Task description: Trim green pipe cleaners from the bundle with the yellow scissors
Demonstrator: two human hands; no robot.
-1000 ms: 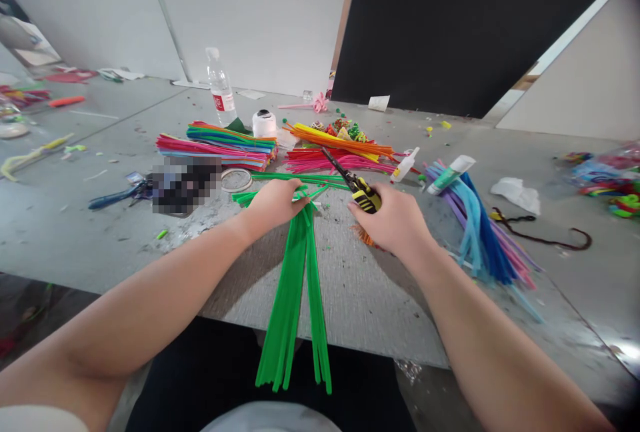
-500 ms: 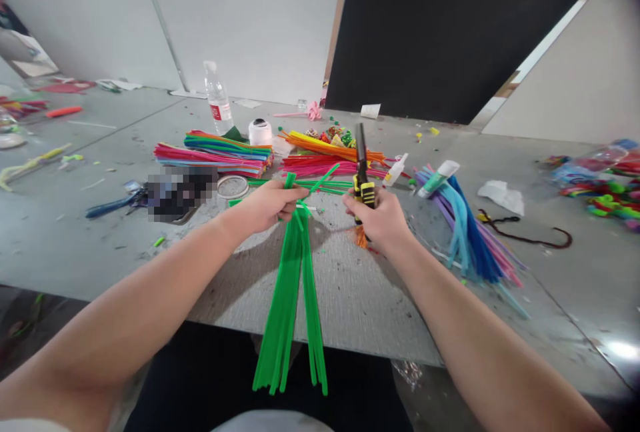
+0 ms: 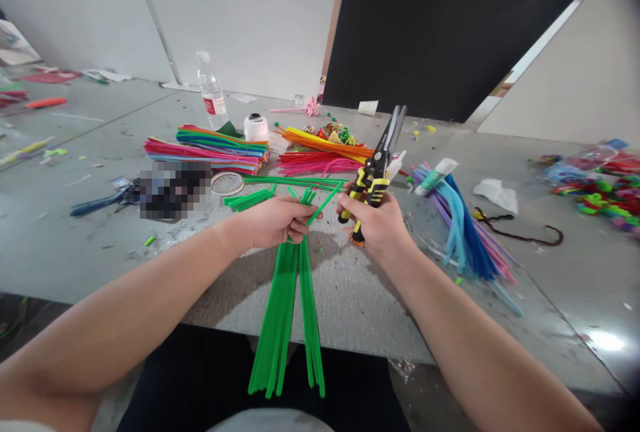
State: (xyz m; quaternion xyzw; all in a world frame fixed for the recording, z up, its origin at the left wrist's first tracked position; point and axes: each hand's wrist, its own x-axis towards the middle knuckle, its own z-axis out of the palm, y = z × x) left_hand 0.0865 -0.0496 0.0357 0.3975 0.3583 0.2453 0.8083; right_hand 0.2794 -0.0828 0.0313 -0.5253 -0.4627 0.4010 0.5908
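Observation:
My left hand [image 3: 280, 222] is closed in a pinch on a green pipe cleaner [image 3: 327, 202], which slants up to the right from the fingertips. Below that hand a bunch of long green pipe cleaners [image 3: 280, 312] lies in two groups, with ends reaching past the table's front edge. My right hand [image 3: 383, 222] grips pliers [image 3: 371, 182] with black and yellow handles; their handles are spread and the long grey jaws point up, slightly parted. Short green pieces [image 3: 249, 199] lie just beyond my left wrist.
Multicoloured pipe cleaner bundles [image 3: 210, 149] lie at the back, with a water bottle [image 3: 213, 95] and a white spool [image 3: 256, 127] behind. Blue and purple pipe cleaners [image 3: 463, 232] and a glue tube [image 3: 437, 177] sit right. A tape ring [image 3: 227, 184] lies left of centre.
The pliers' handles have spread apart and the jaws tilt further right. My left hand has come slightly nearer to me, and the short green pieces beyond it show more fully.

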